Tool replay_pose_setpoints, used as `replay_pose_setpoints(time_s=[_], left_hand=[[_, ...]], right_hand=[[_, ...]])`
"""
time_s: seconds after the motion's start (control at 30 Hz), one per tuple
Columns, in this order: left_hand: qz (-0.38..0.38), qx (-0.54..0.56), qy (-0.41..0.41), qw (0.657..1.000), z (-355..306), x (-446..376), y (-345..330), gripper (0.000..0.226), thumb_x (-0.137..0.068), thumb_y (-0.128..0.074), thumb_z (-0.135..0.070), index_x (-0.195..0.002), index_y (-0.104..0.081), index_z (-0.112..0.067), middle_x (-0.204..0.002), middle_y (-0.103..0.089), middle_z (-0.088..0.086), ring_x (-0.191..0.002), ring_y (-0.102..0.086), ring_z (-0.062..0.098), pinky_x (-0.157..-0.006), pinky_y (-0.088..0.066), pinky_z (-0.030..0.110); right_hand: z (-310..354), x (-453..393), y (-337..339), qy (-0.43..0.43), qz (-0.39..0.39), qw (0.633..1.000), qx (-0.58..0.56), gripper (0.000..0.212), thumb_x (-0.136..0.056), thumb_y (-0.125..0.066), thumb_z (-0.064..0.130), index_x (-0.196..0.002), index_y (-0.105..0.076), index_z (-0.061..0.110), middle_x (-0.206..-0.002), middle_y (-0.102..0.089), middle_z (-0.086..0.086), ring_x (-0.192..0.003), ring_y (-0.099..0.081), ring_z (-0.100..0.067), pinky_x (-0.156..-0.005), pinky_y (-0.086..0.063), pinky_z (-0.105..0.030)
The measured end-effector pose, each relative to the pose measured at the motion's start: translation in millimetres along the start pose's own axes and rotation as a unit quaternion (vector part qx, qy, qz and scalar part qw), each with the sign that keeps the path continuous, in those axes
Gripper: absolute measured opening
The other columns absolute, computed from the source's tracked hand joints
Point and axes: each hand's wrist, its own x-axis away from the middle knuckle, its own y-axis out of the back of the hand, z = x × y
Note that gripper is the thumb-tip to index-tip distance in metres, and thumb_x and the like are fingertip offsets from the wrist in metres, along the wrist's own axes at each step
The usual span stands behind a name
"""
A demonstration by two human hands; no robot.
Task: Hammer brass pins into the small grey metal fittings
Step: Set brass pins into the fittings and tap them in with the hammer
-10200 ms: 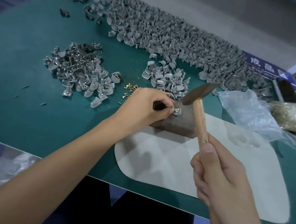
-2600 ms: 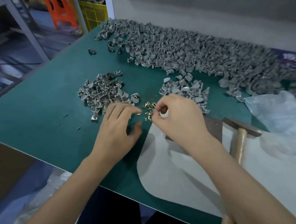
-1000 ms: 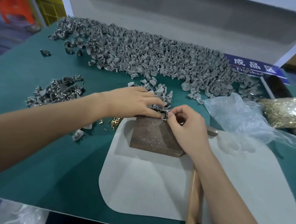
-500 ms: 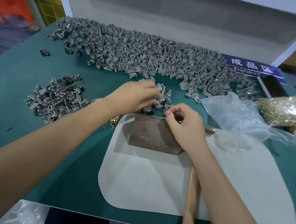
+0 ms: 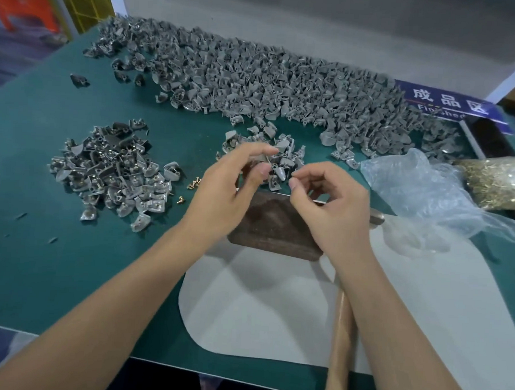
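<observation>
A: Status of hands against half a second ago?

B: Both have lifted off the dark block. Left hand now pinches a grey fitting just above the block's far edge. Right hand has fingertips curled together; contents cannot be determined.

A: Hammer?

B: Hammer unmoved, lying near side of the block, under the right wrist.
</observation>
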Motion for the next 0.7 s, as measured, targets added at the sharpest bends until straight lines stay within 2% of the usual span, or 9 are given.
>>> replay_pose_setpoints(time_s=[0.1,0.2,0.27,0.37,0.47,0.6,0.7], left_hand=[[0.002,-0.029,-0.002,1.000,2.2,-1.3,-1.1,0.031,-0.105,-0.058,-0.021,-0.135,-0.063,-0.018,-0.124,-0.066,-0.010,-0.119,-0.058,0.002,-0.103,-0.045,0.021],[0.007,-0.035,-0.002,0.999,6.3,-2.3,2.0,0.039,-0.106,-0.055,-0.017,-0.145,-0.057,-0.014,-0.111,-0.067,-0.014,-0.109,-0.061,-0.002,-0.098,-0.045,0.016],[0.008,-0.026,-0.002,1.000,6.2,-0.1,1.3,0.040,-0.104,-0.058,-0.016,-0.144,-0.058,-0.018,-0.107,-0.069,-0.021,-0.106,-0.064,-0.005,-0.095,-0.046,0.014],[0.014,0.005,0.028,1.000,3.9,3.6,-3.5,0.029,-0.099,-0.065,-0.020,-0.126,-0.060,-0.029,-0.097,-0.073,-0.023,-0.103,-0.067,-0.004,-0.087,-0.045,0.009],[0.006,0.016,0.029,0.999,4.3,3.8,-4.4,0.018,-0.096,-0.070,-0.023,-0.109,-0.061,-0.033,-0.096,-0.073,-0.021,-0.098,-0.069,-0.002,-0.081,-0.045,0.009],[0.004,-0.014,-0.011,1.000,2.3,3.3,-3.5,0.014,-0.093,-0.073,-0.012,-0.106,-0.074,-0.018,-0.095,-0.068,-0.028,-0.090,-0.061,-0.014,-0.079,-0.038,0.001],[0.008,-0.022,-0.018,1.000,1.0,3.3,-3.0,0.015,-0.092,-0.074,-0.009,-0.106,-0.075,-0.014,-0.096,-0.066,-0.027,-0.086,-0.059,-0.017,-0.077,-0.037,0.000]], right_hand=[[2.6,1.1,-1.7,0.002,-0.003,1.000,-0.023,0.021,-0.087,-0.074,0.000,-0.097,-0.071,0.019,-0.084,-0.069,0.009,-0.078,-0.067,-0.017,-0.075,-0.053,-0.024],[2.9,2.9,-3.8,-0.016,-0.008,0.999,-0.039,0.022,-0.089,-0.074,0.001,-0.102,-0.072,0.018,-0.090,-0.071,0.008,-0.083,-0.069,-0.016,-0.079,-0.055,-0.025],[2.4,3.3,-4.5,-0.027,-0.012,0.998,-0.047,0.020,-0.091,-0.073,0.002,-0.105,-0.073,0.015,-0.093,-0.072,0.009,-0.086,-0.070,-0.014,-0.081,-0.055,-0.024],[1.7,3.1,-4.9,-0.028,-0.012,0.999,-0.030,0.017,-0.094,-0.070,0.004,-0.107,-0.072,0.015,-0.096,-0.071,0.011,-0.090,-0.070,-0.012,-0.083,-0.054,-0.022],[1.2,3.5,-5.7,-0.012,-0.007,1.000,0.007,0.014,-0.097,-0.067,0.009,-0.105,-0.071,0.020,-0.098,-0.068,0.017,-0.092,-0.068,-0.009,-0.083,-0.050,-0.018],[1.7,2.1,-5.4,0.008,-0.001,1.000,0.030,0.014,-0.098,-0.065,0.012,-0.104,-0.067,0.024,-0.099,-0.065,0.020,-0.095,-0.065,-0.005,-0.084,-0.047,-0.014],[1.8,2.4,-4.4,0.024,-0.006,0.999,0.033,0.012,-0.093,-0.068,0.006,-0.098,-0.070,0.016,-0.095,-0.067,0.012,-0.093,-0.066,-0.010,-0.080,-0.053,-0.023]])
